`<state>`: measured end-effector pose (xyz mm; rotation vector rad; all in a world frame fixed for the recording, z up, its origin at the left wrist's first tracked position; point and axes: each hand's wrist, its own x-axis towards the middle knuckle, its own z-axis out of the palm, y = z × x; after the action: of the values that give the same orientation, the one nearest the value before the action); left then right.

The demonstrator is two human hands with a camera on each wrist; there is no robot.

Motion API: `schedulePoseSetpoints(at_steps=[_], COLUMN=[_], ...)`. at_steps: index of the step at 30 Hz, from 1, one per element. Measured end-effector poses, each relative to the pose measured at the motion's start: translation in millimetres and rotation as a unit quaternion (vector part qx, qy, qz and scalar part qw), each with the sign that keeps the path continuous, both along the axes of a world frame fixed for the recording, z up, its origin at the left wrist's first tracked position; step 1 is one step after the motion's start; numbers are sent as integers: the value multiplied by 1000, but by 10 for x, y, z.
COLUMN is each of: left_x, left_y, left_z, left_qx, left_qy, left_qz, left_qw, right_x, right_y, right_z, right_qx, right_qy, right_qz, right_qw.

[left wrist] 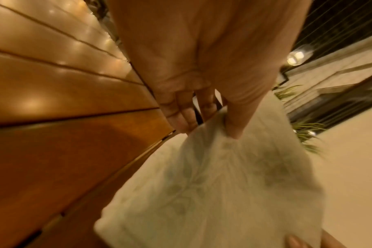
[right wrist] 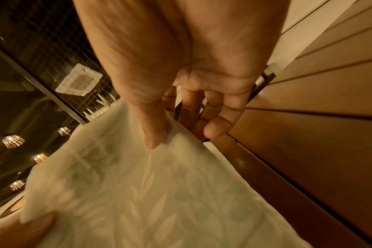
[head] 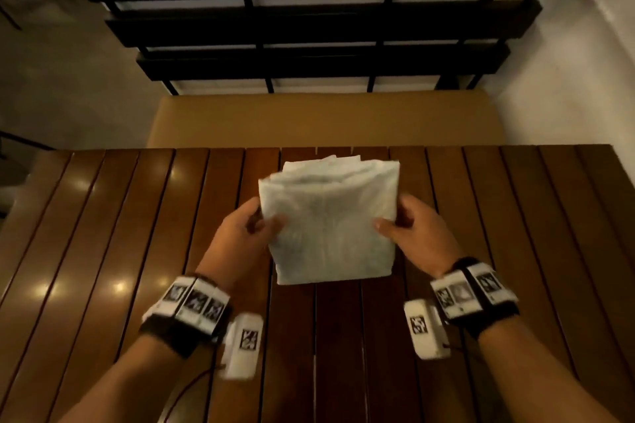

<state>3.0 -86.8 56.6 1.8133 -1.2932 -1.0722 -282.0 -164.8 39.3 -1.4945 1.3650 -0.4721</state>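
A folded white cloth (head: 330,220) with a faint leaf print is held above the slatted wooden table (head: 137,233), near its middle. My left hand (head: 256,221) pinches the cloth's left edge, thumb on top and fingers underneath. My right hand (head: 400,221) pinches the right edge the same way. In the left wrist view the thumb presses into the cloth (left wrist: 223,184), and in the right wrist view the cloth (right wrist: 149,193) fills the lower frame. The cloth's far layers show as stacked folds. Both wrist views are blurred.
Beyond the table's far edge stands a tan cushioned bench (head: 323,120) with a dark slatted back (head: 309,27). A white wall (head: 577,79) rises at the right. Table slats stretch to both sides of the cloth.
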Motion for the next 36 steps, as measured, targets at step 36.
schedulePoseSetpoints(at_steps=[36], left_x=[-1617], left_y=[-975], left_z=[-771], left_qx=[160], left_qy=[-399], left_qz=[-96], left_qw=[898], right_x=[119], right_y=[2009], right_z=[-597], right_qx=[66], right_qy=[300], right_qz=[-29], right_qw=[951])
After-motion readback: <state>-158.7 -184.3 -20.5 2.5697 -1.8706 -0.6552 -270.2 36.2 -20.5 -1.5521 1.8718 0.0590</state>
